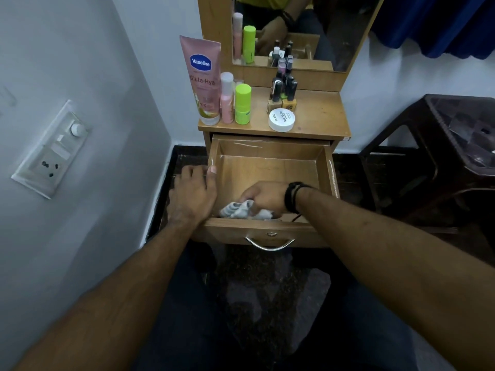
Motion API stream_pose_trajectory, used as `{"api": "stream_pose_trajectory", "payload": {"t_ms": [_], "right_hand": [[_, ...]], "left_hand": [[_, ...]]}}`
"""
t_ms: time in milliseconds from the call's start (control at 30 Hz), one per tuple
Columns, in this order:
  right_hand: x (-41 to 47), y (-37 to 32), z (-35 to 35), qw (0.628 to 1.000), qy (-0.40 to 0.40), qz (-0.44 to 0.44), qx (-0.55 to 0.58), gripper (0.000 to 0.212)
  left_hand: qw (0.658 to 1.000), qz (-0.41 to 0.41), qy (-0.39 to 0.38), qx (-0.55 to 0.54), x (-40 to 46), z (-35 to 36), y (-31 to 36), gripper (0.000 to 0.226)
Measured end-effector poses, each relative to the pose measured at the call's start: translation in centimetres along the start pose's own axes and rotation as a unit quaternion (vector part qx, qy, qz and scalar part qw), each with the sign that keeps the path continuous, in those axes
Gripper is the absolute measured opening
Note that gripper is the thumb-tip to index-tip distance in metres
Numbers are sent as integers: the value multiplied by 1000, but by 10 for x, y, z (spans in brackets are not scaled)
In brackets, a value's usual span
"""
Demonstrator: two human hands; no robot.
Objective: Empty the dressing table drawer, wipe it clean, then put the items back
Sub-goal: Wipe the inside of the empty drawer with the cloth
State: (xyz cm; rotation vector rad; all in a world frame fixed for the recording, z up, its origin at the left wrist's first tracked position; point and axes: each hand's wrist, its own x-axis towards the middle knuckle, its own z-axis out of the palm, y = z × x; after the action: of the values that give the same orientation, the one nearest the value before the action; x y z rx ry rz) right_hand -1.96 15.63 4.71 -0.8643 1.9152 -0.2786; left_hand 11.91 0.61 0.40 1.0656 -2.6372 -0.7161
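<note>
The wooden drawer [270,167] of the dressing table is pulled out, and its bottom is bare wood. My right hand [263,196] is inside it near the front edge, shut on a crumpled white cloth [242,210] pressed against the drawer floor. My left hand [194,191] grips the drawer's left side wall, thumb over the rim. On the tabletop stand a pink Vaseline tube [204,79], a pink bottle [227,99], a green bottle [242,104], several nail polish bottles [284,93] and a white round jar [281,119].
A mirror [300,28] rises behind the tabletop. The grey wall with a switch and socket panel [52,149] is close on the left. A dark brown plastic stool [439,156] stands at the right. The drawer has a metal handle [269,243] on its front.
</note>
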Motion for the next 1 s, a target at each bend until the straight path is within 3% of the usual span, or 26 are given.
{"api": "stream_pose_trajectory", "payload": {"t_ms": [100,200,300,367,533,667,767,933,1000], "right_hand": [[0,-8,1,1000,-4,-1,-30,37],[-11,3,-11,985,-20,85,-150,35],[-24,17,-18,935,-81,137,-316,42],[-21,22,-20,923,-84,126,-354,38],[-18,-12,-9,970,10,17,-242,39],[-12,-65,14,984,23,-90,-153,10],[-13,-80,23,985,47,-108,-127,21],[-25,-58,0,949,-32,-6,-315,14],[-26,-61,1,948,-33,-17,-316,23]], "left_hand": [[1000,-1,3,-3,-1,1,0,78],[1000,0,0,-4,-1,0,0,74],[1000,0,0,-10,-1,0,0,74],[1000,-1,4,-21,-1,0,0,74],[995,-26,20,-94,1,-2,-3,65],[987,-42,45,-148,3,-2,-4,61],[982,-66,60,-168,4,-1,-7,65],[977,-86,79,-177,4,-2,-5,68],[972,-99,91,-195,4,-1,-6,69]]}}
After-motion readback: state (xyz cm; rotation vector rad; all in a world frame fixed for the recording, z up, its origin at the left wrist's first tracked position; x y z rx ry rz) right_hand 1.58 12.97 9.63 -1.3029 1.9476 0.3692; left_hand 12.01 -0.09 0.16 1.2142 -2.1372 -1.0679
